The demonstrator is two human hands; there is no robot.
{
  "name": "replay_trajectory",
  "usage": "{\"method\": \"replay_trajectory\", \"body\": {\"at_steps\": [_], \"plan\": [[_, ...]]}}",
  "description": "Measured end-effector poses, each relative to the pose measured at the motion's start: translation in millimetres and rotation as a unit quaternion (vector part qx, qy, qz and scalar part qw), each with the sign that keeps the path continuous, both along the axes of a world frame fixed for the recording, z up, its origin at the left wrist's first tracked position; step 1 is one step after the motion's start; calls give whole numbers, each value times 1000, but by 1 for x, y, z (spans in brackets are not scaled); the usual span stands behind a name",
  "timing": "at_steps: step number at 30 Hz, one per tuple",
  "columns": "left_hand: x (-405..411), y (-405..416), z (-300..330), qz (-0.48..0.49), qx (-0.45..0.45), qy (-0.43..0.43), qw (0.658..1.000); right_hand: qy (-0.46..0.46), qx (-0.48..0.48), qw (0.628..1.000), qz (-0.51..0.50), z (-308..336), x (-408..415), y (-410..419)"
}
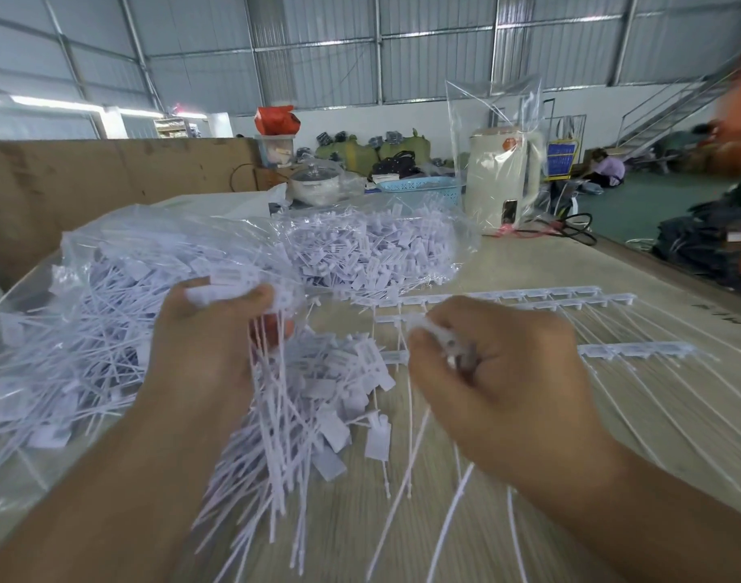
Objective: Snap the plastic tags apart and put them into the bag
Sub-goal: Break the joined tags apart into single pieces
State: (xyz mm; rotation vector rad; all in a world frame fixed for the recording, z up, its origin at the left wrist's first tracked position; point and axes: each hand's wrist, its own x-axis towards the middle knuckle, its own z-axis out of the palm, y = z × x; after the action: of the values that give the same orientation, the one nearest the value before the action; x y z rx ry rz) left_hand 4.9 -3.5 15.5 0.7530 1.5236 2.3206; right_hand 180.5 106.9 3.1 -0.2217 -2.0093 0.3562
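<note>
Two bare forearms reach forward from the bottom edge over a pale wood-grain table (507, 498). Left of the table's middle, the left hand (209, 342) is curled around a bundle of separated white plastic tags (272, 414), gripping them by their flat heads so that the thin tails hang down and fan out toward the camera. Just right of it, the right hand (499, 372) is curled around a few more tags (442, 342), pinching their heads between thumb and fingers; their tails trail down below the hand. The picture is motion-blurred there, so the exact pinch is hard to read.

On the table beyond the right hand lie unsnapped tag strips (570, 298), rows of joined heads with long tails running toward the table's right edge. A loose heap of single tags (339, 393) lies on the table between the two hands. A clear plastic bag (87, 288) full of tags covers the table's left side, and a second heap of tags (373, 250) sits in clear plastic farther back.

At the table's far end stand a cream electric kettle (503, 178) wrapped in clear plastic, a blue basket (419, 188) and a lidded pot (314, 183).
</note>
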Motion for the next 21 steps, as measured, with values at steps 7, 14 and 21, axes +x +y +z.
{"method": "replay_trajectory", "body": {"at_steps": [7,14,21], "plan": [[33,18,-9,-28,5,40,999,-106,-126,978,132,-9,-6,10],[46,20,-18,-111,-48,74,990,-142,-128,971,141,-12,-8,15],[50,19,-17,-199,-34,-29,979,-148,-139,969,141,-10,-6,16]]}}
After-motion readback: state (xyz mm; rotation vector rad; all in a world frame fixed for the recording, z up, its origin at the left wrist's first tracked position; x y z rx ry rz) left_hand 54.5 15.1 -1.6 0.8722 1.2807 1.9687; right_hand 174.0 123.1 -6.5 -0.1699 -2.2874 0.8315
